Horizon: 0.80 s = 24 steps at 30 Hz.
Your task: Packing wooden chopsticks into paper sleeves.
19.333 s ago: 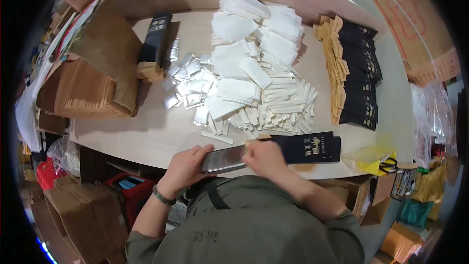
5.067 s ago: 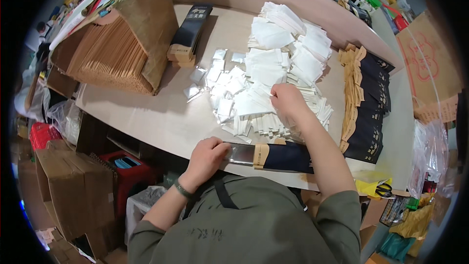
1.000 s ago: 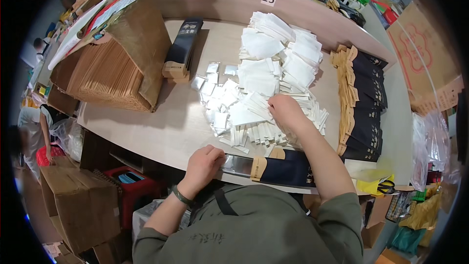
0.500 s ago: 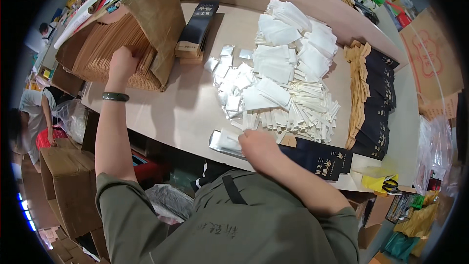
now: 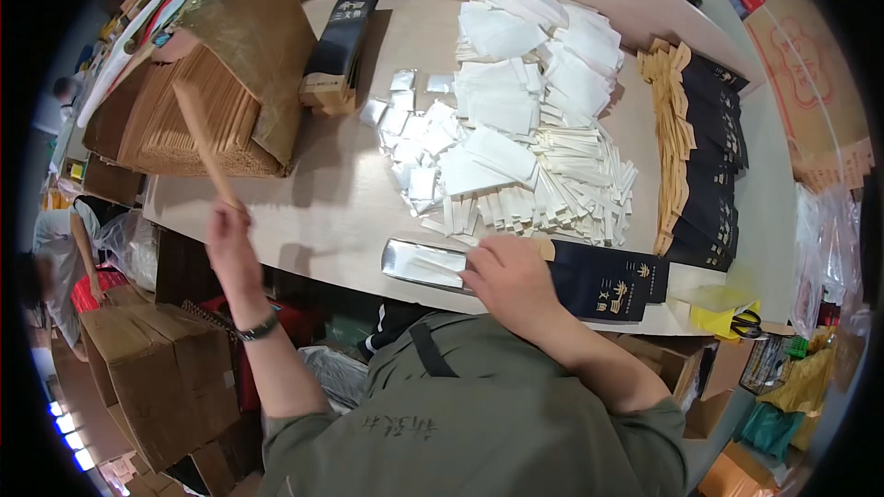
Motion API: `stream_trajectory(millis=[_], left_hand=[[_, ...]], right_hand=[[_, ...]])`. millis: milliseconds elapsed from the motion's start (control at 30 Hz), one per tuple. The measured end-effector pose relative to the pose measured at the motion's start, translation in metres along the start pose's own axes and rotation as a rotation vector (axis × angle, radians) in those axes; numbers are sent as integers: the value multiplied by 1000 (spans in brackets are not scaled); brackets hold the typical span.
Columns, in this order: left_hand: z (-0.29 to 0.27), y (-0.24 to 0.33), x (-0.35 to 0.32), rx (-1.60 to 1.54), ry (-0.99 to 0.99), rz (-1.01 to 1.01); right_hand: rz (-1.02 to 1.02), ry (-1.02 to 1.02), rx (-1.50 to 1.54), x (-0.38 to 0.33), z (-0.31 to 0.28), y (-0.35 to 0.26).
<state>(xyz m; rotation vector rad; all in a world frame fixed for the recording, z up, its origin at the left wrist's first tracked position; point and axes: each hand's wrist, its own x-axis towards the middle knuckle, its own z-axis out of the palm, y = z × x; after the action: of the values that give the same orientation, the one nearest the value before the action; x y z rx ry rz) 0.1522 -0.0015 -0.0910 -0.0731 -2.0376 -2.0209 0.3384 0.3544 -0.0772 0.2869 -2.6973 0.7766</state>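
In the head view, the left hand (image 5: 230, 244) is raised over the near-left edge of the table (image 5: 322, 212), its fingers closed around the lower end of a thin brown kraft sleeve (image 5: 204, 149) that slants up and away from it toward the stack of brown sleeves (image 5: 166, 129); the sleeve's upper end overlaps that stack, and whether it is free of the stack or touching it cannot be told. The right hand (image 5: 511, 281) lies flat, palm down, fingers loosely curled, pressing on the place where a silver foil pouch (image 5: 424, 262) meets a long dark box with a tan end (image 5: 603, 281), both lying along the near table edge. The hand covers the joint, so whether the pouch is partly inside the box is hidden. Just beyond the right hand spreads a pile of white paper packets (image 5: 534, 175), with small silver sachets (image 5: 405, 129) scattered to its left. A row of dark boxes (image 5: 704, 156) lines the right side, bent by the lens. The left wrist carries a dark band (image 5: 258, 329). The person's own green-clad shoulders block the lower table edge.
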Motion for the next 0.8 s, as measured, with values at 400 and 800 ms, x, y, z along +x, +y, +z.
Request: stream_trajectory(millis=[400,800], left_hand=[[84,10,-62,515,-888,-283],[181,17,-148,311,-898,-239]], right_hand=[[-32,-250,31,-44,-15,32],[34,-194,-33,-25,-12,25]])
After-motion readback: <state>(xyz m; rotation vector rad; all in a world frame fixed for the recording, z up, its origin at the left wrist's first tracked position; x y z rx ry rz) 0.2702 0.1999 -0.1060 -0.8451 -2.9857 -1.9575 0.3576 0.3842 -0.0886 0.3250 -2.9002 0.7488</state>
